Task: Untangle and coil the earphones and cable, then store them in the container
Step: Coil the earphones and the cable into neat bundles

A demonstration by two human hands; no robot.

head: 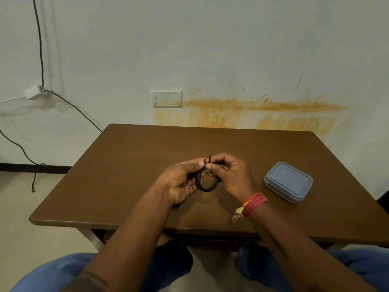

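Two hands: left hand point(181, 184), right hand point(230, 175); one cable coil point(205, 182); one lidded container point(288, 181); one table point(126, 165)

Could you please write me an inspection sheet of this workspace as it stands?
Surface: brown wooden table, set against the wall.
Job's things: black coiled cord held above the table; lidded blue container at the right, shut.
Clutter: nothing seen.
Hands: left hand and right hand both pinch the cord at its top.
Cables: black wall cable runs down to a white adapter, then to the floor.
Surroundings: wall switch plate; orange stain on the wall.
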